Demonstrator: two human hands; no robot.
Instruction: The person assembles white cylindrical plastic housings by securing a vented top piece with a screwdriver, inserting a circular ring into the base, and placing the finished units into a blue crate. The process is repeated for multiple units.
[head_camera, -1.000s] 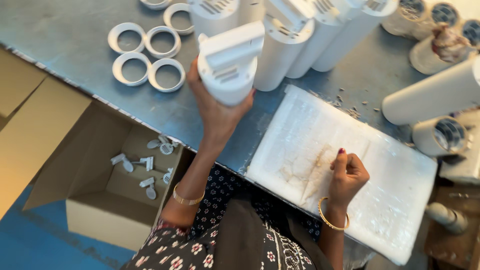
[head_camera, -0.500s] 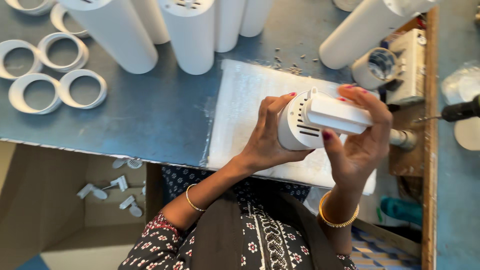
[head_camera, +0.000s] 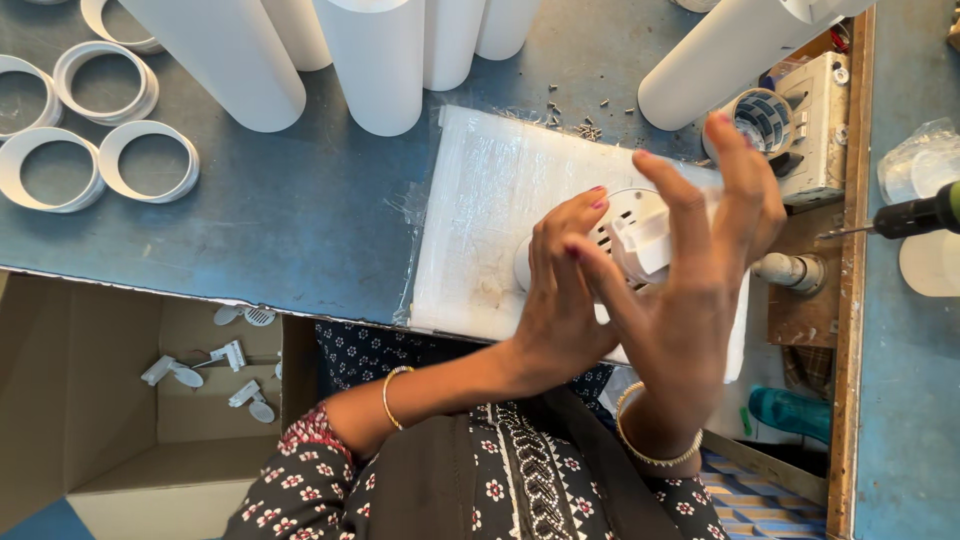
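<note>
1. A white cylindrical housing (head_camera: 625, 235) with a slotted end and a small white bracket (head_camera: 640, 240) on it is held between the two hands, above a white foam pad (head_camera: 480, 220) that lies on the grey metal table (head_camera: 280, 210).
2. The left hand (head_camera: 560, 300) is placed against the near-left side of the housing; its fingers (head_camera: 565, 220) are kept close together and are pressed on the slotted end.
3. The right hand (head_camera: 690, 290) is seen in front of the housing with its fingers (head_camera: 680, 205) spread apart and raised. The hand is blurred, so it cannot be told if the fingers really touch the bracket or only stand just beside it.
4. A gold bangle is worn on each wrist.
5. Beyond the fingertips, several tall white tubes (head_camera: 370, 60) are standing upright on the table, and small dark screws (head_camera: 580, 125) are scattered near the far edge of the pad.
6. To the right of the right fingers, a similar housing (head_camera: 765, 120) is lying on its side, and further right a green and black power screwdriver (head_camera: 915, 215) is seen.
7. Far to the left of the left fingers, white rings (head_camera: 150, 160) are laid flat on the table.
8. Below the table edge, on the left, an open cardboard box (head_camera: 110, 440) with small white plastic parts (head_camera: 230, 355) is seen.
</note>
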